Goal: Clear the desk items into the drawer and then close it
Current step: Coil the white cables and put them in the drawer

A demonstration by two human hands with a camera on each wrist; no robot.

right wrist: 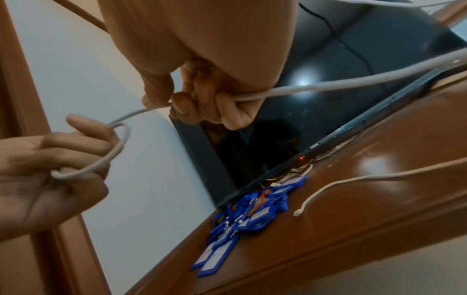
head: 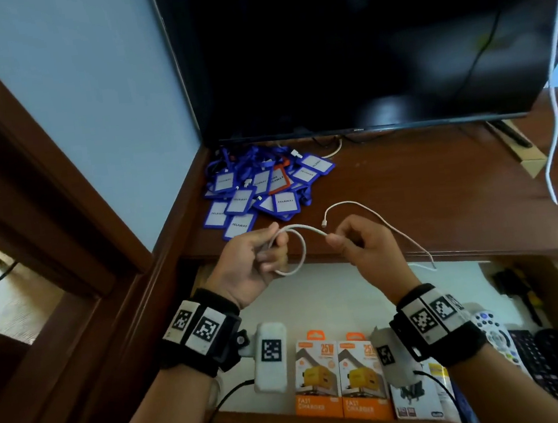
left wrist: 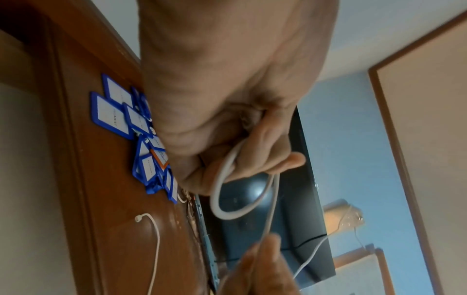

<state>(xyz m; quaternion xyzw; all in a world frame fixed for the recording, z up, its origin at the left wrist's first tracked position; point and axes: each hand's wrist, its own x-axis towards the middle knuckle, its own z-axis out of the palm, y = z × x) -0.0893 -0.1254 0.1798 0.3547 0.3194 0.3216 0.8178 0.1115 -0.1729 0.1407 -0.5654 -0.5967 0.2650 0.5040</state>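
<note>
Over the desk's front edge, my left hand (head: 271, 250) grips a loop of white cable (head: 300, 243) in its curled fingers (left wrist: 255, 157). My right hand (head: 334, 240) pinches the same cable (right wrist: 303, 87) a short way along, between thumb and fingertips (right wrist: 182, 103). A thinner white cable end (head: 345, 203) with its plug lies on the brown desk (head: 422, 179) just behind the hands. A pile of blue badge holders (head: 261, 189) sits at the desk's back left. Below the hands, the drawer (head: 331, 295) stands open.
The drawer holds two orange charger boxes (head: 340, 380), a remote (head: 493, 333) and a dark keyboard (head: 541, 363). A black TV (head: 357, 48) stands at the back of the desk. Another white cord (head: 553, 79) hangs at the right. A wooden frame (head: 46, 201) borders the left.
</note>
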